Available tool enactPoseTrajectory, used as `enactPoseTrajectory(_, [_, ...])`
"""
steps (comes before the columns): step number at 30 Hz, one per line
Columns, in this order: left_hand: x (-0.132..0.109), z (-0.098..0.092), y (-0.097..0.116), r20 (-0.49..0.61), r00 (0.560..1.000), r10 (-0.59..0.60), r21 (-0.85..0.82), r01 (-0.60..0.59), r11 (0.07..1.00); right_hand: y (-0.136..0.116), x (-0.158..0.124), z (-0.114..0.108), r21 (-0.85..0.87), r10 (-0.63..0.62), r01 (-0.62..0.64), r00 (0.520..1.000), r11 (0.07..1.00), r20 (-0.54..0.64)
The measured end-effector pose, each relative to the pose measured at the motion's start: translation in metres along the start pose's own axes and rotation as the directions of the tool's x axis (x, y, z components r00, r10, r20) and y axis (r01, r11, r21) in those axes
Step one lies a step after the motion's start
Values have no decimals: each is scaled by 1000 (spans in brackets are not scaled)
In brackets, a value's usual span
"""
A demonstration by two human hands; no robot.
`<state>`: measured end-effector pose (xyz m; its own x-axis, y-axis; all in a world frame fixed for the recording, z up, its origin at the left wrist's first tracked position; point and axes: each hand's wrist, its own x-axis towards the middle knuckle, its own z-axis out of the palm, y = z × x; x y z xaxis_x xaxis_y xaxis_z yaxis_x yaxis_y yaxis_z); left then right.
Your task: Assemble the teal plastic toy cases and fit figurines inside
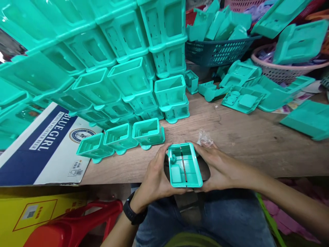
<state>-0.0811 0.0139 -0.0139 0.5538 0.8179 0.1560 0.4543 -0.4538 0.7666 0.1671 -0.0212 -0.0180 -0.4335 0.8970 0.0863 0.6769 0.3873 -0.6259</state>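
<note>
Two teal plastic half-shells form an open box (175, 173) at the table's front edge, with a narrow gap running down between them. My left hand (155, 175), with a black watch on the wrist, grips the left half. On the right half, my right hand (214, 166) has its thumb and fingers at the top and bottom edges. A small round part and a raised block show inside the left half. Just behind my right hand lies a crumpled piece of clear plastic (205, 138) on the wooden table (244, 137).
Teal boxes (131, 79) are stacked high at the left and back, with a short row (119, 137) before them. A white and blue carton (56, 144) stands left. Loose teal pieces (241, 99) and baskets (218, 51) are at the right. A red stool (102, 212) is below.
</note>
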Motion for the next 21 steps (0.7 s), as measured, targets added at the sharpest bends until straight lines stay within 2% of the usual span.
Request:
enactPoseTrajectory(6, [-4, 3, -2, -30, 999, -34, -3, 34, 999, 9, -3, 8, -6, -7, 7, 1000, 1000, -29])
enactPoseTrajectory(14, [-1, 3, -2, -9, 999, -43, -29, 43, 999, -2, 2, 1, 15, -31, 31, 999, 999, -38])
enactPoseTrajectory(21, [-8, 8, -2, -35, 997, -70, -149, 64, 987, 12, -7, 18, -3, 2, -3, 995, 1000, -98])
